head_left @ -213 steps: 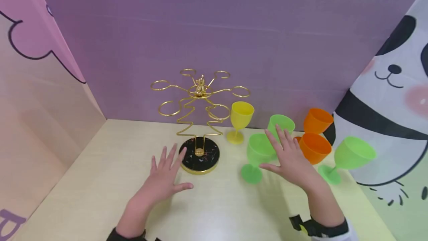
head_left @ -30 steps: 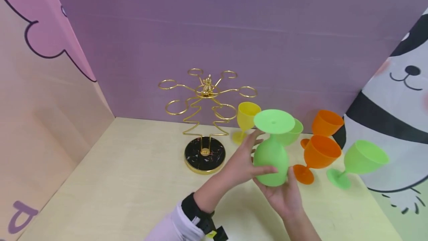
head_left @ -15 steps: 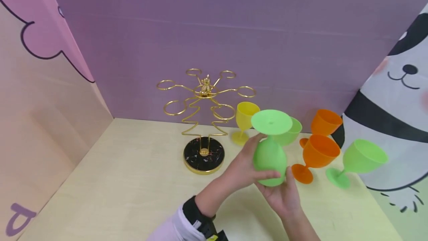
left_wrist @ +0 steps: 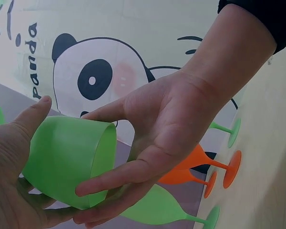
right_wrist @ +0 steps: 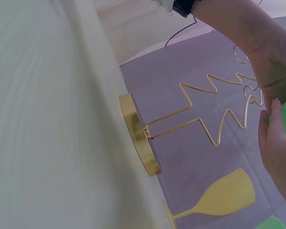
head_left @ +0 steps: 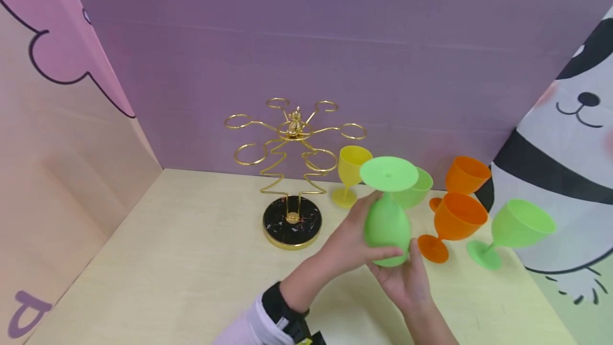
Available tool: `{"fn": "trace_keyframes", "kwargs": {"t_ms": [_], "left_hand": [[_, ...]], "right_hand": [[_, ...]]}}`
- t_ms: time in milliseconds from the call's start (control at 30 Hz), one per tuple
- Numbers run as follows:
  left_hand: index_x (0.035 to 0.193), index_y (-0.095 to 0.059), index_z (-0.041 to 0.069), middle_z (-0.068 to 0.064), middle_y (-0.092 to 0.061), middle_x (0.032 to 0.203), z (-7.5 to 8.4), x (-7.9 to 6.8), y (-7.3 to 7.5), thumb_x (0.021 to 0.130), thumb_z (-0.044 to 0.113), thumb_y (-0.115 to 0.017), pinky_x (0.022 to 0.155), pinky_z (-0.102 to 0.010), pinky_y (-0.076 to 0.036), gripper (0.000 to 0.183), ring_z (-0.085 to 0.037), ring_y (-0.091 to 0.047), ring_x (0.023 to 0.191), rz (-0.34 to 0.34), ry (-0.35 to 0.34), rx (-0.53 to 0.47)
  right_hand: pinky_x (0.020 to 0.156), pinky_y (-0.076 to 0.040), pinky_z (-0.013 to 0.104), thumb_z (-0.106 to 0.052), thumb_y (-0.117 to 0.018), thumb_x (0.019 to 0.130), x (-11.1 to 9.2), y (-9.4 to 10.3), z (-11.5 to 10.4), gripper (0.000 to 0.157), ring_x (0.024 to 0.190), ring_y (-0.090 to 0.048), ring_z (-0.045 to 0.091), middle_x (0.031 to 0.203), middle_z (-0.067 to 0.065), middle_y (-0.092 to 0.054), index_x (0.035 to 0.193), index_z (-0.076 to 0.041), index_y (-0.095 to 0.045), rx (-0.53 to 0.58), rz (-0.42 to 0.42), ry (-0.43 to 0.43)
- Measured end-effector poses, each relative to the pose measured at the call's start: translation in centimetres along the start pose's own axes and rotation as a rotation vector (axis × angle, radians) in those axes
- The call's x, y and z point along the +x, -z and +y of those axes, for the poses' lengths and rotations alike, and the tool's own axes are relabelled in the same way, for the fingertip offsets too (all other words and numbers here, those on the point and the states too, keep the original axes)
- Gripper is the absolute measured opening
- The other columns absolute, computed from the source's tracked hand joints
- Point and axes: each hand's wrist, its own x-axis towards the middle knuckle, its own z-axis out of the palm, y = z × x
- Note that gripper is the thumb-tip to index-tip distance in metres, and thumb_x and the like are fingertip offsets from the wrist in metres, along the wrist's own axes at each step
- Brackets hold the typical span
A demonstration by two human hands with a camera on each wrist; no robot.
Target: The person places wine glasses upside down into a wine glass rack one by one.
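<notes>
A light green goblet is held upside down above the table, its round foot uppermost. My left hand grips the bowl from the left, thumb across its front. From below and the right, my right hand holds it at the rim, fingers and thumb to either side of the mouth, as the left wrist view shows around the goblet. Another green goblet stands partly hidden behind the held one. To the left of the hands is a gold wire stand with several rings and a black round base.
A yellow goblet stands upright beside the stand. Farther right are two orange goblets and one more green goblet near the panda-printed wall. A purple wall closes off the back of the pale table.
Earlier both hands were spread over the table and the green goblet stood upright. Now it is lifted, inverted and held in both hands. Over the last half second hardly anything has moved.
</notes>
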Motion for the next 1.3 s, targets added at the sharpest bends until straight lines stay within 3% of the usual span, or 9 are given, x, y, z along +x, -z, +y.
{"fn": "trace_keyframes", "kwargs": {"t_ms": [733,1067,1300], "left_hand": [[0.141,-0.021,0.033,0.004,-0.035,0.139,0.0,-0.7,-0.2,0.068,0.039,-0.078,0.090,-0.037,-0.045,0.093,-0.014,-0.045,0.113,0.018,0.046,0.007],[0.140,-0.024,0.034,0.006,-0.035,0.139,0.4,-1.2,0.2,0.067,0.038,-0.079,0.094,-0.037,-0.043,0.091,-0.011,-0.042,0.115,0.040,-0.046,0.014],[0.140,-0.023,0.033,0.005,-0.035,0.140,0.6,-1.5,0.5,0.068,0.038,-0.079,0.094,-0.035,-0.043,0.091,-0.011,-0.042,0.116,0.053,-0.080,0.039]], "right_hand": [[0.104,-0.035,0.039,-0.041,-0.024,0.099,-0.1,0.1,0.2,0.047,0.122,-0.038,0.024,0.138,0.007,-0.038,0.140,-0.019,-0.028,0.007,-0.026,0.005],[0.104,-0.036,0.037,-0.035,-0.033,0.099,0.1,-0.2,0.3,0.046,0.124,-0.036,0.023,0.140,0.007,-0.036,0.141,-0.019,-0.025,-0.018,-0.085,0.006],[0.105,-0.034,0.038,-0.035,-0.035,0.098,0.1,-0.5,0.2,0.046,0.125,-0.034,0.023,0.140,0.006,-0.036,0.141,-0.020,-0.025,-0.034,-0.072,-0.003]]}}
